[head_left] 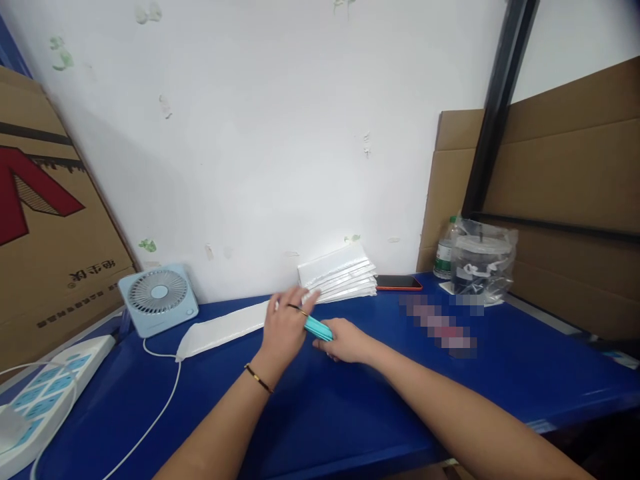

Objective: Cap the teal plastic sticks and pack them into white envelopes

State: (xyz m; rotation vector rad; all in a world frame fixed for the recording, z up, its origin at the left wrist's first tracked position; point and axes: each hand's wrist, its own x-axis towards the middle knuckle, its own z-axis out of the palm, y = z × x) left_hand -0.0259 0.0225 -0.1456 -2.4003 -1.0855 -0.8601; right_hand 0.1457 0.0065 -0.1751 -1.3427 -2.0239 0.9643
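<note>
A slim turquoise object (pixel 319 328) with lengthwise ridges is held above the blue table; its kind is unclear. My right hand (pixel 347 340) is closed around its near end. At its far end, my left hand (pixel 286 327) has bent fingers, and the hand covers that end. A thin dark band with a gold-coloured bit crosses near the left fingers. Behind the hands, a fanned stack of white packets (pixel 340 272) lies against the wall. One long white sleeve (pixel 220 333) lies flat to the left of my left hand.
A light-blue fan (pixel 159 300) stands at left, its white cable crossing the table (pixel 320 427). Nearby is a white power strip (pixel 55 393). At the back right are a phone (pixel 399 283), a bottle (pixel 443 257) and a bagged cup (pixel 483 267). Cardboard (pixel 565 160) flanks the table; one patch is pixelated.
</note>
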